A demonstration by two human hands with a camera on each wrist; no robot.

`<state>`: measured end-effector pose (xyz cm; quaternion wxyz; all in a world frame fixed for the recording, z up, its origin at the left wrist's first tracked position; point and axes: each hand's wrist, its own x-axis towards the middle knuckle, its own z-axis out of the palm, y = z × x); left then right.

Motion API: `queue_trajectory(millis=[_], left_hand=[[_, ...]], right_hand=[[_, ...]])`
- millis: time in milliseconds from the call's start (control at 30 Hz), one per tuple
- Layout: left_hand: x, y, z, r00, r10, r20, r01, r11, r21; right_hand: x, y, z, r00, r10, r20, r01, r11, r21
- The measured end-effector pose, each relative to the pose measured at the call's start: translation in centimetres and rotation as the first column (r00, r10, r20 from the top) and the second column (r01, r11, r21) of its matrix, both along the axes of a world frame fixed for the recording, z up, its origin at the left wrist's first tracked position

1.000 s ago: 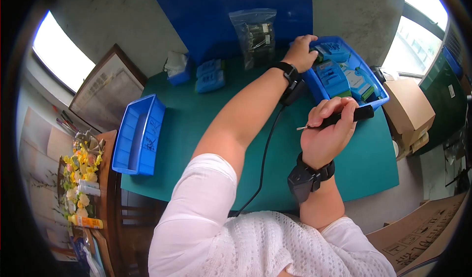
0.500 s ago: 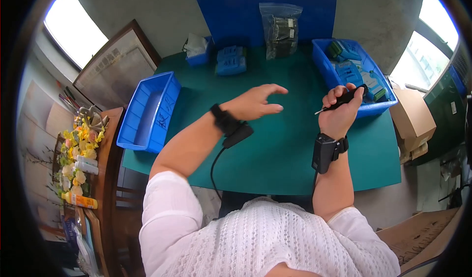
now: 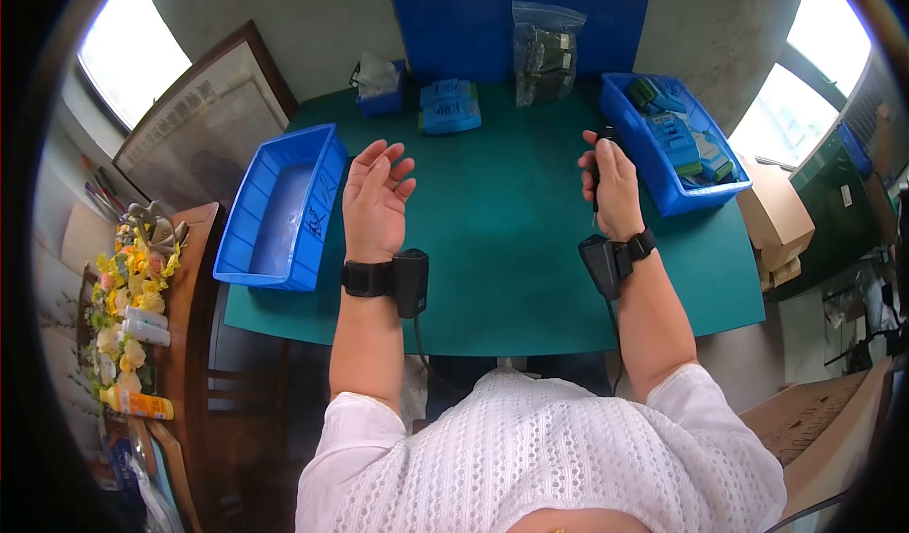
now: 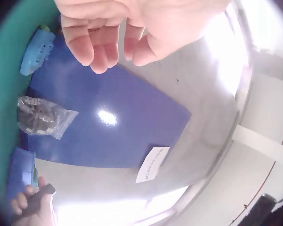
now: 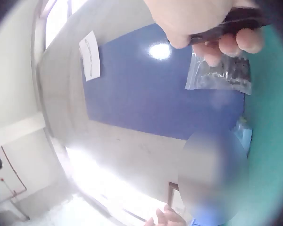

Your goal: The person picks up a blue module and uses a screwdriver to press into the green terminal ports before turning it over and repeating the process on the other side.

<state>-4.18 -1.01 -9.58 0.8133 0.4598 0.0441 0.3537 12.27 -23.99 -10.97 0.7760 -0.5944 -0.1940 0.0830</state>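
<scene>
**A:** Where's the tool?

**B:** In my right hand (image 3: 614, 187), at about 3 o'clock over the tabletop (image 3: 502, 249). The fingers are curled round the tool (image 3: 603, 137). Only the dark end of the handle shows above the fist, pointing to 12.

**A:** How will it handle?

**B:** I judge it light and stiff: a slim, hard handle, nothing fragile. It looks smooth, so it may be a little slippery. I'd take it mid-handle with the thumb laid along it. The hand hides most of the working end, so I cannot tell what tip it has.

**A:** And the other hand?

**B:** My left hand (image 3: 376, 197) is at 9 o'clock, palm up. The fingers are loosely spread and it holds nothing.

**A:** The surface?

**B:** It's flat, green and matte, and I'd expect fair grip from it. The left bin (image 3: 248, 277) sits at 9, just beside my left hand. The right bin (image 3: 632, 133) is at 2, near my right hand, with blue modules (image 3: 674, 133) inside. At 12 a bag (image 3: 546, 55) leans on a blue board (image 3: 473, 12).

**A:** The room?

**B:** There's a framed picture (image 3: 204, 126) at 10, flowers (image 3: 133, 268) at 8 and a cardboard box (image 3: 778, 216) at 3. It's bright on both sides.
</scene>
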Motion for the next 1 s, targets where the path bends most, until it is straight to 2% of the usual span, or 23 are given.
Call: queue_trajectory(millis=[33,67,100,167,200,300,333,433,467,567,767,867,1000], left_hand=[[0.3,-0.2,0.4,1.0,-0.008,0.012,0.008,1.0,-0.009],[0.8,-0.4,0.8,0.999,-0.017,0.028,0.018,1.0,-0.018],[1.2,-0.8,1.3,1.0,0.003,0.014,-0.003,0.999,0.036],[1.8,-1.3,1.9,0.999,0.048,-0.017,-0.045,0.988,0.147],[2.0,-1.2,1.7,0.997,0.077,-0.011,-0.073,0.979,0.19],[2.2,-0.3,-0.5,0.991,0.113,-0.069,-0.099,0.978,0.182],[2.1,-0.1,-1.0,0.983,0.124,-0.135,-0.099,0.978,0.183],[2.0,0.3,-1.5,0.976,0.15,-0.159,-0.12,0.976,0.182],[2.1,0.2,-1.4,0.977,0.145,-0.159,-0.108,0.97,0.218],[2.2,-0.6,-1.4,0.975,0.136,-0.176,-0.076,0.947,0.311],[2.1,-1.0,-1.4,0.969,0.132,-0.207,-0.049,0.93,0.364],[2.2,-1.0,-1.4,0.969,0.119,-0.217,-0.031,0.928,0.372],[2.3,-1.2,-1.8,0.967,0.103,-0.234,-0.01,0.93,0.368]], right_hand=[[-0.2,0.2,0.4,0.999,0.024,0.04,-0.02,0.995,-0.093],[-0.3,0.2,1.0,0.996,0.027,0.087,-0.004,0.964,-0.264],[-0.1,0.2,1.2,0.97,0.044,0.24,0.049,0.929,-0.367],[0.9,0.2,0.7,0.854,0.128,0.504,0.188,0.828,-0.528],[2.0,0.1,-0.3,0.743,0.175,0.646,0.298,0.778,-0.553],[3.9,-0.8,-0.8,0.686,0.337,0.645,0.435,0.52,-0.735],[4.2,-1.1,-0.6,0.711,0.38,0.592,0.44,0.416,-0.796],[5.7,-1.2,-1.8,0.702,0.408,0.584,0.468,0.354,-0.81],[6.5,-0.9,-2.2,0.74,0.429,0.518,0.462,0.235,-0.855],[7.5,-0.9,-3.0,0.801,0.401,0.444,0.463,0.054,-0.885],[8.0,-0.9,-2.5,0.823,0.393,0.41,0.442,0.009,-0.897],[8.5,-1.5,-2.5,0.819,0.389,0.422,0.438,0.053,-0.898],[9.9,-2.3,-3.9,0.703,0.38,0.601,0.59,0.16,-0.791]])
